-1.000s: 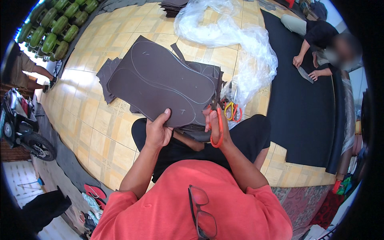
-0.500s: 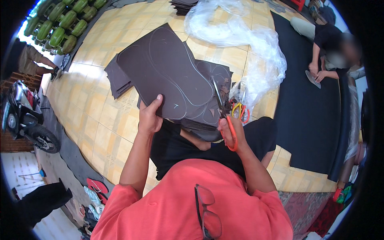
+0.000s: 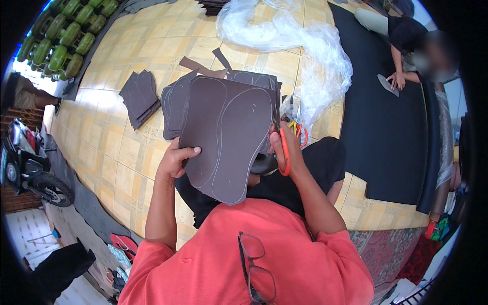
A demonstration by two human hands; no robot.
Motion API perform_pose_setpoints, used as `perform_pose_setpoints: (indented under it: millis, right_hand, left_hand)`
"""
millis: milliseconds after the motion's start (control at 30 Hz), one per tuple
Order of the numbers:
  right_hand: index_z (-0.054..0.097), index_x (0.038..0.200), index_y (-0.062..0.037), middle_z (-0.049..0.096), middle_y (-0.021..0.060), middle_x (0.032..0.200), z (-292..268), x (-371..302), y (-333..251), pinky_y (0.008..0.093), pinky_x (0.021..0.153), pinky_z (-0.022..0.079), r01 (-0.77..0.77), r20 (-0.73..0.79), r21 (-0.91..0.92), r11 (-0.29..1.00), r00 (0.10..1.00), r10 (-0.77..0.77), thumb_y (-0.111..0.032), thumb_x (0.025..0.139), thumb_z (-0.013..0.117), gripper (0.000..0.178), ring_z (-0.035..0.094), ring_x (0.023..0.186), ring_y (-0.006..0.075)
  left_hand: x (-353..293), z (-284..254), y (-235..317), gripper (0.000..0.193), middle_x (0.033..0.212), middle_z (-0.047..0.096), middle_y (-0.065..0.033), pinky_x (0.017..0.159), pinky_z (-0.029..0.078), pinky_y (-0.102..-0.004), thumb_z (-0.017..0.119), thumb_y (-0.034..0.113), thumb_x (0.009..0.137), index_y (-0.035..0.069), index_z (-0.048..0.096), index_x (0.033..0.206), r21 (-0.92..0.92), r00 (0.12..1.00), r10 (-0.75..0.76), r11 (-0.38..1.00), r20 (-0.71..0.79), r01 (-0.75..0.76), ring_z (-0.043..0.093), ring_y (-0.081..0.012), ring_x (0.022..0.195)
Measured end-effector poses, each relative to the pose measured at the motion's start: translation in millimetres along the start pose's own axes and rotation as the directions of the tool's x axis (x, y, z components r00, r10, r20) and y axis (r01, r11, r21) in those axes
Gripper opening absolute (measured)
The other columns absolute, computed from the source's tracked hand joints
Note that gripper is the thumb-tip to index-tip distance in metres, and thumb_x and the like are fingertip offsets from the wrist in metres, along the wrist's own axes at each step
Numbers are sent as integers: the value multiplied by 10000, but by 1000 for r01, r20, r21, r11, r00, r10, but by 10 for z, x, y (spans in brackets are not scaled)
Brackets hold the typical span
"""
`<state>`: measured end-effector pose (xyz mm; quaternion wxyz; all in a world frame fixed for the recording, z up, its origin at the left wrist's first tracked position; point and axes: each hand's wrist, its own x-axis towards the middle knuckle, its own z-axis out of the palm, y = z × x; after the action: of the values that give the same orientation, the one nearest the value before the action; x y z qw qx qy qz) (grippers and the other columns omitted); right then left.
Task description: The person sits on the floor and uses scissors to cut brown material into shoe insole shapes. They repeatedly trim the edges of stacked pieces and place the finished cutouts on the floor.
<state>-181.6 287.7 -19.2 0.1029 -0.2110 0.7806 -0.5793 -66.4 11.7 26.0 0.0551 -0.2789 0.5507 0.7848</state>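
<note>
My left hand (image 3: 175,158) pinches the left edge of a dark brown sheet (image 3: 229,132), thumb on top. Pale outlines shaped like shoe soles are drawn on this sheet, and its lower right edge follows one of them. In my right hand (image 3: 294,150) is a pair of scissors (image 3: 284,155) with orange handles. Their blades point away from me at the sheet's right edge; how far they are apart I cannot make out. Under and beyond the sheet lie more outlined brown pieces (image 3: 174,109), partly hidden by it.
A small stack of cut pieces (image 3: 140,96) lies left on the tiled floor. Yellow- and red-handled scissors (image 3: 296,128) rest beside my right hand. Crumpled clear plastic (image 3: 325,66) spreads beyond. At right, a co-worker holds a grey flat template (image 3: 388,85) on a black sheet (image 3: 381,137).
My left hand has turned the sheet and drawn it nearer to me, uncovering the small stack at left and brown strips beyond. The scissors now meet the sheet's right edge.
</note>
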Motion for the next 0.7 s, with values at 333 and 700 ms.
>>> perform_pose_setpoints:
  millis: [333, 700]
  right_hand:
    - [479, 888, 8, 543, 194, 767, -132, -34, -69, 396, 678, 444, 87, 56, -47, 995, 995, -85, -329, 962, 532, 349, 567, 728, 344]
    - [523, 748, -17, 524, 91, 561, -217, -387, 619, 333, 390, 402, -412, 101, 170, 895, 911, 400, -440, 992, 435, 496, 494, 392, 194]
  left_hand:
    - [28, -80, -64, 559, 1116, 642, -125, 929, 456, -333, 685, 55, 697, -51, 574, 1235, 16, 996, -62, 998, 56, 61, 593, -231, 1050]
    - [381, -206, -261, 688, 1219, 594, -145, 915, 508, -354, 696, 40, 719, -9, 459, 1363, -12, 985, -77, 997, 154, 80, 625, -249, 1039]
